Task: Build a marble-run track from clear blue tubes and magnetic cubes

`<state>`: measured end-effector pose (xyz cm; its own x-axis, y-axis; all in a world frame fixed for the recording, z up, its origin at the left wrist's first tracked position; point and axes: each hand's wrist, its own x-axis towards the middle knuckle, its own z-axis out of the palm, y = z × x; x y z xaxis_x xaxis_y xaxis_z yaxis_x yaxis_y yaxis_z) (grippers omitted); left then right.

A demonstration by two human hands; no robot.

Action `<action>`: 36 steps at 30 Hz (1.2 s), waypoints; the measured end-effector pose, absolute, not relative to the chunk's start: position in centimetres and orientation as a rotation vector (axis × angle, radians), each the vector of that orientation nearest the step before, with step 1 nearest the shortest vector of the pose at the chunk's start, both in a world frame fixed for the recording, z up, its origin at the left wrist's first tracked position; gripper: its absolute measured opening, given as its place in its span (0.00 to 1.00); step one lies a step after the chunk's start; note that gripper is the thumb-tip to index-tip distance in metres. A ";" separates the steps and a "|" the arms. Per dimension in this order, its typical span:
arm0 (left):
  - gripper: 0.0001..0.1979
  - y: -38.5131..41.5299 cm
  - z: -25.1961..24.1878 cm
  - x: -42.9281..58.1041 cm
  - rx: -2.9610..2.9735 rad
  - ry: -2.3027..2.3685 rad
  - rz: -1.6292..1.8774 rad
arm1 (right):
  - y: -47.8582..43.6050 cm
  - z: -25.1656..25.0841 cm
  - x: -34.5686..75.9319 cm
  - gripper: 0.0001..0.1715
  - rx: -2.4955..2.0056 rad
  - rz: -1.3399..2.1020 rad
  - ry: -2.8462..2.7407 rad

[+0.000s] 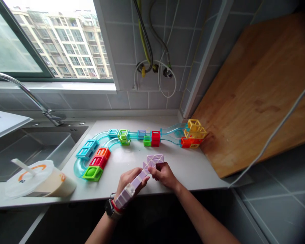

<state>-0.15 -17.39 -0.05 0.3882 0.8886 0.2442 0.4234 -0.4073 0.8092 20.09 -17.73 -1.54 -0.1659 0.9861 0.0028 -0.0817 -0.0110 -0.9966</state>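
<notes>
A lilac and white snake puzzle [139, 179] runs diagonally between my hands, held just over the counter's front edge. My left hand [127, 181], with a watch at its wrist, is wrapped round the straight lower stretch. My right hand [165, 174] pinches the folded upper end between thumb and fingers. Triangular segments show at that end, bent into a zigzag. Beyond the hands lies a marble-run track [133, 135] of clear blue channels and coloured cube frames. Its green block [93, 173] is at the near left, and yellow frames [195, 128] are stacked at the right end.
A lidded drink cup with a straw [42, 179] stands at the front left, beside the sink [77, 135] and its faucet [47, 112]. At right, a large wooden board [259, 91] leans against the wall, a white cable [269, 139] crossing before it. Hoses hang at the back.
</notes>
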 end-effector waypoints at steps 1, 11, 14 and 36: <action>0.15 -17.4 0.0 -0.2 1.927 1.116 0.899 | -17.7 -1.5 20.2 0.27 -1.044 1.402 -1.284; 0.22 -16.1 -0.2 1.2 1.446 0.944 0.929 | -17.4 -2.8 19.9 0.26 -0.948 1.434 -1.193; 0.18 -15.9 -0.1 0.9 1.447 0.927 0.896 | -17.5 -2.9 19.6 0.25 -0.974 1.401 -1.216; 0.19 -15.6 -1.3 0.5 1.393 0.796 0.819 | -18.2 2.2 21.7 0.19 -1.158 1.296 -1.510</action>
<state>0.48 -15.64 -1.26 0.5062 0.8624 0.0021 -0.0232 0.0112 0.9997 21.69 -18.22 2.20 -0.2461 0.9691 0.0154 0.1316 0.0492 -0.9901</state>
